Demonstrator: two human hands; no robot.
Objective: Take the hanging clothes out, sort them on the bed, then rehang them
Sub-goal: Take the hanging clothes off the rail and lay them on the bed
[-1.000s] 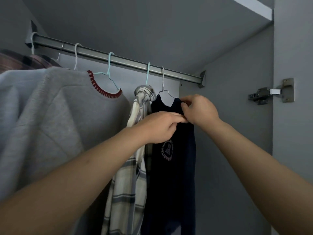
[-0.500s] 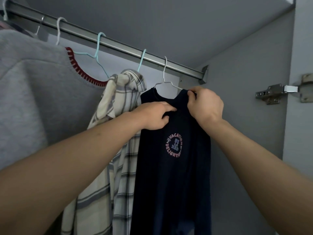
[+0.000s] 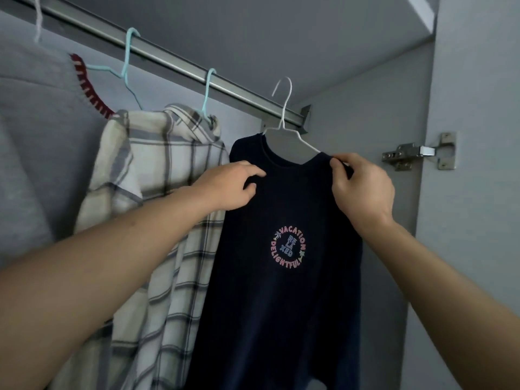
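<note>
— Listing the wardrobe, right end first: what hangs there?
— One dark T-shirt [image 3: 278,291], round printed logo, on a white wire hanger [image 3: 284,119]. The hanger hook sits just in front of the rail [image 3: 174,67]; whether it rests on it, I cannot tell.
— Hands?
— Left hand [image 3: 228,187]: fingers curled, gripping the shirt's left shoulder. Right hand [image 3: 363,184]: thumb and fingers pinching the right shoulder edge at the hanger's end. Hands apart, the collar between them.
— Neighbours?
— Plaid shirt [image 3: 157,198] on a light blue hanger [image 3: 206,99], touching the T-shirt's left edge. Beyond it, a grey sweater [image 3: 36,142] with red collar trim.
— Open room?
— Bare side wall [image 3: 394,249] right of the T-shirt, a gap between them. A door hinge [image 3: 419,152] is mounted further right. The rail's end bracket is just behind the hanger.
</note>
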